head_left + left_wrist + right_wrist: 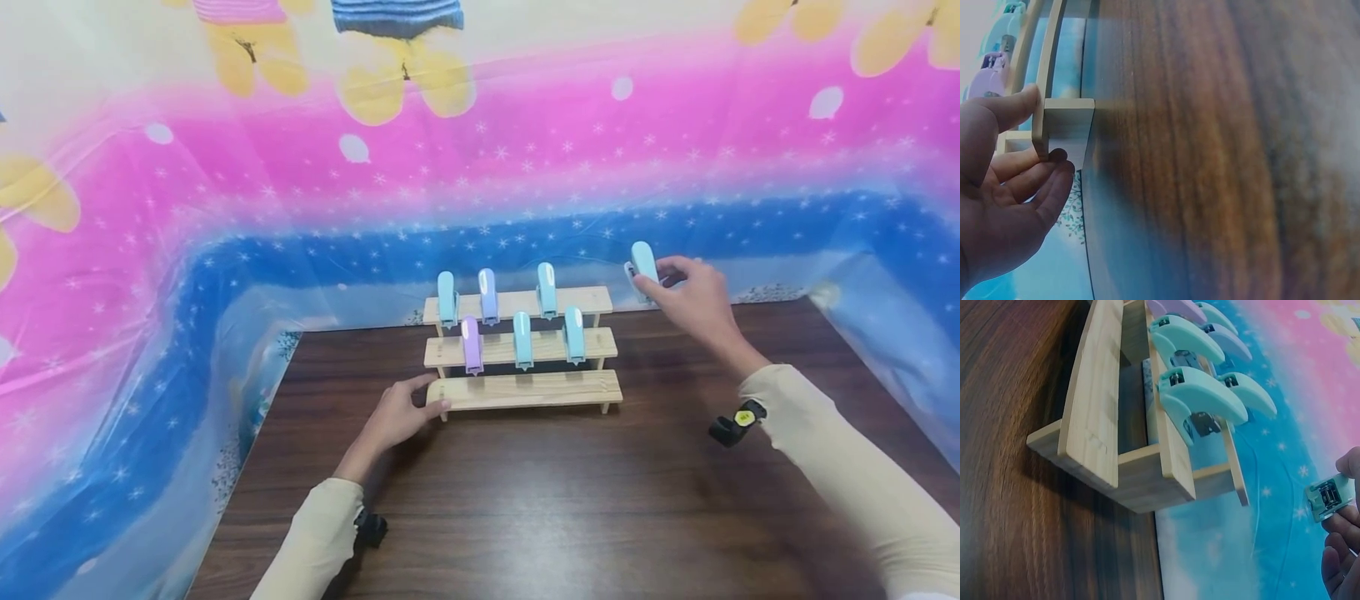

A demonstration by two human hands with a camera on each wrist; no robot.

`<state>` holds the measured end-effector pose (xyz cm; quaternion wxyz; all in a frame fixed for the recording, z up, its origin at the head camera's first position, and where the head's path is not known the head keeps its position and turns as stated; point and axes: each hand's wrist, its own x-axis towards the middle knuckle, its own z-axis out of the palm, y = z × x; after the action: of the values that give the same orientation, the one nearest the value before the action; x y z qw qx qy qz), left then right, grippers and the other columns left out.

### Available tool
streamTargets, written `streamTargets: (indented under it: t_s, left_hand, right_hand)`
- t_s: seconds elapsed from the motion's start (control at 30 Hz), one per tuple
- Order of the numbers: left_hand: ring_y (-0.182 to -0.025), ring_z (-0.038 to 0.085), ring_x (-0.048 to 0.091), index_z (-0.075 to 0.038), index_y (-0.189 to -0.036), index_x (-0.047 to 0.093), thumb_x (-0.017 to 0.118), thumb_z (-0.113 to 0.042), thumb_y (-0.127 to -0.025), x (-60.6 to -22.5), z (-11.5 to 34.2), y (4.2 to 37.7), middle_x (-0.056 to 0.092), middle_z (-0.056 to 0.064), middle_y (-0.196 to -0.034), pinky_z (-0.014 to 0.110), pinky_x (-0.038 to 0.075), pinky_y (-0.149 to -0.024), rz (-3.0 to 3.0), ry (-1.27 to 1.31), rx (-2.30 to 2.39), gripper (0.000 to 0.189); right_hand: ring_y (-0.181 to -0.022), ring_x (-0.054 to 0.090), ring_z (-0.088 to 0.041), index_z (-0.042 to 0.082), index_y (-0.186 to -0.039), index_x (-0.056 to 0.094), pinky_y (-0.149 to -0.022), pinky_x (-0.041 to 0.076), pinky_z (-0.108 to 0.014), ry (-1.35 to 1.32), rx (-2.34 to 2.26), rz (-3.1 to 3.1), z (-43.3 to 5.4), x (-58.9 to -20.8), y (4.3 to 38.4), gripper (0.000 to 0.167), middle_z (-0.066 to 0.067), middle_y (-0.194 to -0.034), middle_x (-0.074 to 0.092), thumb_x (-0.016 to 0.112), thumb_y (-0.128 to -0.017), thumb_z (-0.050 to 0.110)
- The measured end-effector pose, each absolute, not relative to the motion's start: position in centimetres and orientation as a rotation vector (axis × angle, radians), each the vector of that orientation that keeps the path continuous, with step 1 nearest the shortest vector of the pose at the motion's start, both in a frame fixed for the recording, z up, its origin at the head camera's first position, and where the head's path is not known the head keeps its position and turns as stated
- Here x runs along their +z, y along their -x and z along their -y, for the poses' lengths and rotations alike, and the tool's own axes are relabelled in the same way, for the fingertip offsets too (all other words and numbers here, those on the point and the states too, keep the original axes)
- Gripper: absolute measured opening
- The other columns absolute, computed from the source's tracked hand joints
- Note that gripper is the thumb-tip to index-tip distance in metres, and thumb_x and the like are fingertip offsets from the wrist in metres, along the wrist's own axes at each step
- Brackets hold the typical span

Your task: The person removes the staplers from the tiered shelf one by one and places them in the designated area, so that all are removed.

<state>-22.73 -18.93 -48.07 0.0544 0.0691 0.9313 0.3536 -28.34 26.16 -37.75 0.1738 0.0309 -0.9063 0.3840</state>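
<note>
My right hand point(693, 296) pinches a mint-green stapler point(643, 265) between thumb and fingers, raised beyond the right end of a three-step wooden rack point(525, 390). In the right wrist view, one end of that stapler shows at the right edge. At the rack's left side my left hand point(401, 410) grips the end of the lowest shelf point(1041, 119), thumb on one face and fingers curled under it. Two light-blue staplers and a periwinkle stapler point(488, 296) stand on the top shelf. On the middle shelf are a purple stapler point(472, 343) and two light-blue staplers.
The rack stands on a dark brown wood-grain table point(540, 500), near its back edge. A printed cloth point(420, 183) in pink and blue hangs behind and around the table. The lowest shelf bears no stapler. A black strap point(731, 425) is at the right wrist.
</note>
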Motion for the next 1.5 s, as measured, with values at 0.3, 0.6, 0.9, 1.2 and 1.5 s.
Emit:
streamTargets:
  t_s: [0.3,0.6,0.9,1.2,1.5]
  left_hand:
    - [-0.067,0.017,0.052,-0.008,-0.147,0.056,0.074,-0.037,-0.095,-48.1,19.0,22.8,0.069,0.02,-0.124,0.04,0.046,-0.076,-2.832,-0.222,1.078,0.063]
    - [-0.054,0.014,0.04,-0.007,-0.148,0.054,0.073,-0.038,-0.096,-48.1,19.0,22.8,0.068,0.012,-0.094,0.036,0.043,-0.068,-2.821,-0.206,1.081,0.064]
    - [-0.053,0.013,0.037,-0.008,-0.148,0.054,0.073,-0.039,-0.095,-48.2,19.1,22.8,0.068,0.012,-0.097,0.037,0.044,-0.071,-2.818,-0.21,1.076,0.064]
    - [-0.05,0.013,0.042,-0.007,-0.149,0.054,0.074,-0.039,-0.095,-48.1,19.0,22.8,0.055,0.004,-0.069,0.033,0.044,-0.062,-2.797,-0.193,1.088,0.065]
    - [-0.051,0.013,0.044,-0.006,-0.149,0.053,0.073,-0.038,-0.096,-48.0,19.0,22.9,0.058,0.006,-0.073,0.034,0.044,-0.062,-2.792,-0.194,1.093,0.066]
  right_hand:
    - [-0.088,0.063,-0.025,0.004,-0.12,0.072,-0.062,0.049,-0.028,-0.086,1.086,2.536,-27.5,-39.1,27.9,0.058,-0.015,-0.102,0.072,0.074,-0.09,0.054]
    - [-0.086,0.067,-0.027,0.001,-0.119,0.071,-0.063,0.05,-0.022,-0.062,1.104,2.544,-28.3,-41.1,27.1,0.056,-0.019,-0.102,0.074,0.076,-0.09,0.049]
    - [-0.093,0.069,-0.03,0.003,-0.118,0.072,-0.079,0.048,-0.039,0.008,1.068,2.574,-28.3,-43.4,26.7,0.06,-0.019,-0.106,0.075,0.075,-0.089,0.056]
    - [-0.09,0.066,-0.029,0.006,-0.116,0.074,-0.075,0.045,-0.037,0.061,1.059,2.615,-28.5,-46.3,26.5,0.061,-0.016,-0.102,0.075,0.073,-0.088,0.06]
    - [-0.091,0.068,-0.033,0.003,-0.119,0.072,-0.074,0.047,-0.037,0.073,1.072,2.645,-28.9,-48.1,26.1,0.062,-0.019,-0.103,0.075,0.072,-0.09,0.058]
